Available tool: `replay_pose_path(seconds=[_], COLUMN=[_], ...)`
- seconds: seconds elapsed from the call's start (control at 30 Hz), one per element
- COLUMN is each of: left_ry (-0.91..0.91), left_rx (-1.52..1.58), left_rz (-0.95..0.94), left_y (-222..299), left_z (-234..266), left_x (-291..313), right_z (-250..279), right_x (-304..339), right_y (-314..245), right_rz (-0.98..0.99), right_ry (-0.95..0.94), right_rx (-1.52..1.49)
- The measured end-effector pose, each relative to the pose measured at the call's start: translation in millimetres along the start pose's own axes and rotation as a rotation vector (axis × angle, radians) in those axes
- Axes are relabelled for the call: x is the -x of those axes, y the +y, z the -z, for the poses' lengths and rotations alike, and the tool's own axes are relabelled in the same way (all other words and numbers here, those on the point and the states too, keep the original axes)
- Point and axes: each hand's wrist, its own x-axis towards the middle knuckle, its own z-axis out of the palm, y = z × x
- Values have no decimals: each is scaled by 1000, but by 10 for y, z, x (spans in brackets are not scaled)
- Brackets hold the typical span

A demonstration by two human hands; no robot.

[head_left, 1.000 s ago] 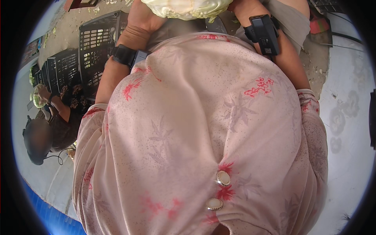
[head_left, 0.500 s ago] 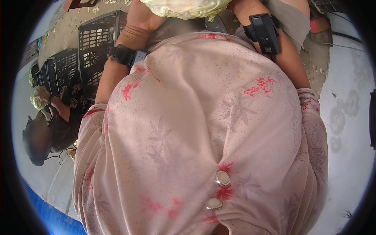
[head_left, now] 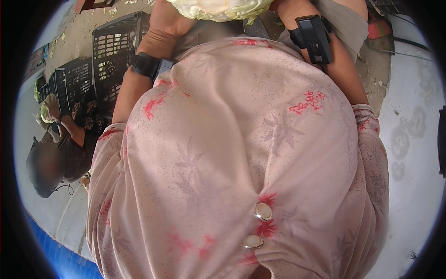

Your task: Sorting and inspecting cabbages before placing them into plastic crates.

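Observation:
A pale green cabbage (head_left: 220, 10) is cut off by the top edge of the head view, so only its near, leafy side shows. My left hand (head_left: 171, 17) holds it from the left, with the palm and wrist showing and the fingers hidden. On the opposite side my right hand (head_left: 284, 7) is against the cabbage too, its fingers out of sight behind it and past the frame's edge. Dark straps with small devices sit on both wrists, a black box (head_left: 314, 41) on the right one.
Black plastic crates (head_left: 113, 46) stand on the left, over a floor (head_left: 76, 35) strewn with leaf scraps. Beside them another person (head_left: 69, 151) handles a cabbage (head_left: 45, 113). A pale wall-like surface (head_left: 413, 139) lies at right, with a red object (head_left: 379, 29) near its top.
My hands and the cabbage between them stay almost still. The other person's hand has shifted over their cabbage, and their head has moved slightly.

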Motion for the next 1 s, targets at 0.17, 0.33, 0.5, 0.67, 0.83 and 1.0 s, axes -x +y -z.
replay_pose_path(seconds=[0.17, 0.33, 0.5, 0.67, 0.83, 1.0], left_ry=[8, -10, -22, -20, -11, -16], left_rx=[8, 10, 10, 3, 0, 11], left_rz=[12, 18, 19, 26, 17, 44], left_y=[35, 10, 16, 7, -9, -12], left_z=[-40, -69, -63, -57, -41, -76], left_x=[10, -16, -21, -16, -18, 8], right_z=[-19, -4, -27, -4, 11, 18], right_x=[-6, 4, -2, -4, 2, -13], right_y=[-1, 0, -61, -22, 16, 12], right_rz=[115, -51, -37, -71, -43, -16], right_ry=[45, 84, 138, 180, 61, 49], right_rx=[727, -848, -457, -760, -433, -364])
